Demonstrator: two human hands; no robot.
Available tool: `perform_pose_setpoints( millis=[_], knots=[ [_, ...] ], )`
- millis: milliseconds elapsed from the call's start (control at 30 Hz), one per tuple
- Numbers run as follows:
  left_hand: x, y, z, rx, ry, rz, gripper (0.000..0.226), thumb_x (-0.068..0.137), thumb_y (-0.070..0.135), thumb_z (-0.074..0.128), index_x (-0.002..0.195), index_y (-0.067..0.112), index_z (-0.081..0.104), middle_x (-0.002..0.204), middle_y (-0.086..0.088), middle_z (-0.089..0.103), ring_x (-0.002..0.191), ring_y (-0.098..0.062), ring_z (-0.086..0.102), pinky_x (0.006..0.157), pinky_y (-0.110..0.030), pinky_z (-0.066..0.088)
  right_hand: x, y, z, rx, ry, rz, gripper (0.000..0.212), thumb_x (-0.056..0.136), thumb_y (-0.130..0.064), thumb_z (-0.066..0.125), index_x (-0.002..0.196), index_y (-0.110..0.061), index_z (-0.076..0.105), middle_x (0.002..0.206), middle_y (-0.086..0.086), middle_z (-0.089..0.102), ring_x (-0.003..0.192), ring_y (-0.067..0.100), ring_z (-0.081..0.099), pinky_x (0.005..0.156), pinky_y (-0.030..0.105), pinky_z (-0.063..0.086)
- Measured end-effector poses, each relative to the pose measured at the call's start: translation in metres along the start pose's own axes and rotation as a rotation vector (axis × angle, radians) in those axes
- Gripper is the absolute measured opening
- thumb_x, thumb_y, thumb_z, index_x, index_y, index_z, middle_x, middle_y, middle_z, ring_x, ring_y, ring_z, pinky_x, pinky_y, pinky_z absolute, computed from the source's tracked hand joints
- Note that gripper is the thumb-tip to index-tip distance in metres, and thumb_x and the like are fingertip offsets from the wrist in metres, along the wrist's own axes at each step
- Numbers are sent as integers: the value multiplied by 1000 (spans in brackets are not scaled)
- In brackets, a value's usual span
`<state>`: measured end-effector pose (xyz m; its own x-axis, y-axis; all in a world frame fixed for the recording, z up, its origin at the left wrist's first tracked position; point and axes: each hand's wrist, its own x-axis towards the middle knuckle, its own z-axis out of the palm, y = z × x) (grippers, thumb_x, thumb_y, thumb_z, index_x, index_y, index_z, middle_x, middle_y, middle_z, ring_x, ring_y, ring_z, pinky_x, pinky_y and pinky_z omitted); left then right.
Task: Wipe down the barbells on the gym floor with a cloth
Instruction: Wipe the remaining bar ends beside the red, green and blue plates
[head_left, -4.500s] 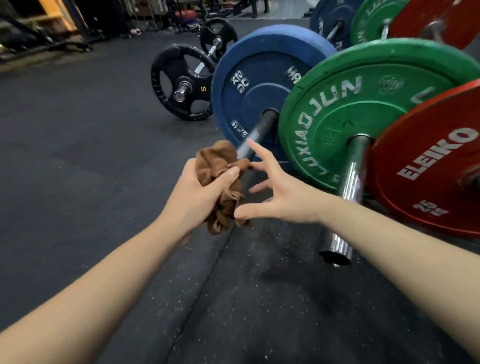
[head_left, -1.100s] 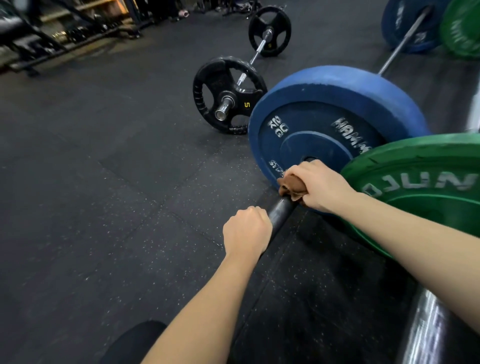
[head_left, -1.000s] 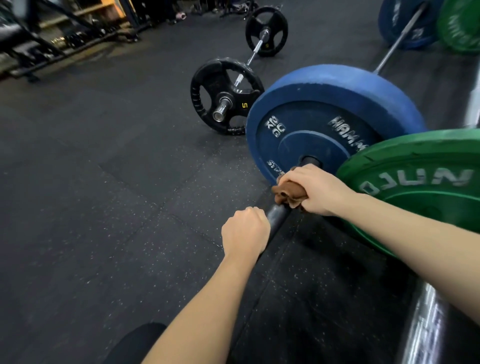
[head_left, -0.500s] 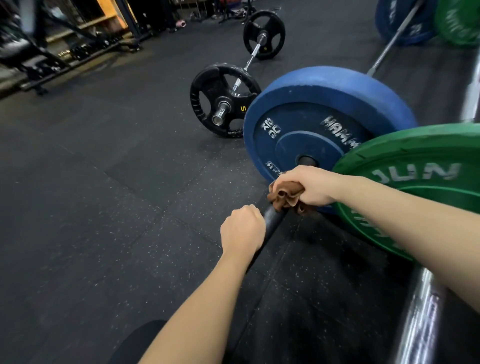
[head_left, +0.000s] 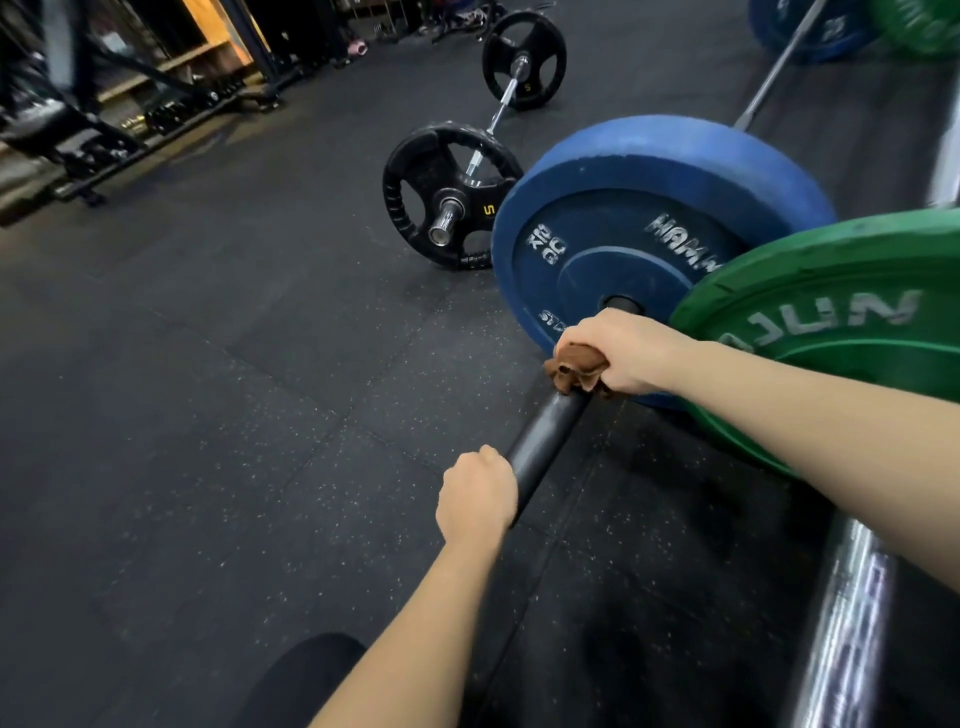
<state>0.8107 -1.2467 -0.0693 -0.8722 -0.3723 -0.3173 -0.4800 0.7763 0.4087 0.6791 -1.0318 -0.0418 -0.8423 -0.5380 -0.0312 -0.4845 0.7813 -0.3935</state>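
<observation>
Our right hand grips the brown cloth against the black barbell sleeve beside the blue plate; our left hand clasps the sleeve's end. Open rubber floor stretches left.

Floor: black rubber tiles, pale flecks, seams visible. Top-left bkgd: black steel rack frame, wooden shelf w/ warm orange light. Room dim.

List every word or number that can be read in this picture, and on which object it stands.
"HAMM", then cut off: blue plate.
"20 KG": blue plate.
"ST", rest hidden: blue plate.
"JUN", upside down: green plate.
"5": nearest black plate.
Too blurred: far black plate, far blue plate.
</observation>
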Motion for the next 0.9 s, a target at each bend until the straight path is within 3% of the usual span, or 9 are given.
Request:
perform_pose_setpoints(
  millis=[100,233,400,500,633,700,767,833,900],
  knots=[
    [8,-2,9,46,-28,15,34,101,1,30,121,-2,58,126,-21,60,115,-41,56,84,-39,43,-6,-12,9,45,-64,-75,53,71,-9,67,112,-42,64,103,-16,68,100,11,61,84,40,55],
    [11,-6,10,52,-19,6,37,101,-1,29,125,-3,57,129,-23,58,118,-42,55,81,-38,39,-11,-38,17,167,-195,-191,54,68,-16,62,115,-41,66,104,-16,70,101,9,64,86,38,55],
    [7,-1,4,-181,-31,-81,32,102,-2,31,122,-5,56,127,-26,59,118,-44,56,100,-47,47,-2,-15,4,160,-117,-91,55,69,-13,64,116,-42,65,100,-14,71,95,10,65,82,39,57],
    [7,-1,2,-385,-64,-173,37,107,18,27,114,0,59,128,-22,61,119,-42,56,104,-49,45,-6,-14,8,65,5,-108,52,71,-9,70,113,-39,66,105,-14,69,102,12,59,89,40,53],
    [14,-2,8,-586,-76,-224,75,89,51,13,121,4,61,109,-13,67,101,-33,60,100,-53,47,-31,-42,32,170,34,-215,49,76,-13,80,116,-37,68,119,-18,66,115,10,51,104,24,41],
    [13,-3,11,-701,-76,-233,75,93,65,16,91,7,63,99,-10,68,93,-29,60,100,-51,46,-41,-57,43,265,27,-264,49,76,-16,82,119,-35,69,122,-18,65,117,7,51,104,15,36],
    [9,-3,9,-803,-72,-255,77,92,79,17,81,15,59,102,-9,72,98,-28,64,100,-49,46,-46,-64,47,392,48,-222,49,77,-14,81,121,-33,71,121,-17,67,116,2,52,102,7,33],
    [4,-2,5,-853,-79,-264,79,92,84,15,86,17,58,104,-7,70,103,-27,63,101,-48,46,-46,-61,46,449,113,-184,51,75,-9,80,120,-32,71,120,-17,69,116,3,55,102,10,36],
    [3,-2,3,-871,-94,-287,82,89,87,14,92,20,60,110,-6,67,110,-29,61,107,-53,43,-48,-55,46,399,207,-174,52,72,-10,82,118,-32,70,121,-19,68,119,9,56,106,20,39]
  ],
)
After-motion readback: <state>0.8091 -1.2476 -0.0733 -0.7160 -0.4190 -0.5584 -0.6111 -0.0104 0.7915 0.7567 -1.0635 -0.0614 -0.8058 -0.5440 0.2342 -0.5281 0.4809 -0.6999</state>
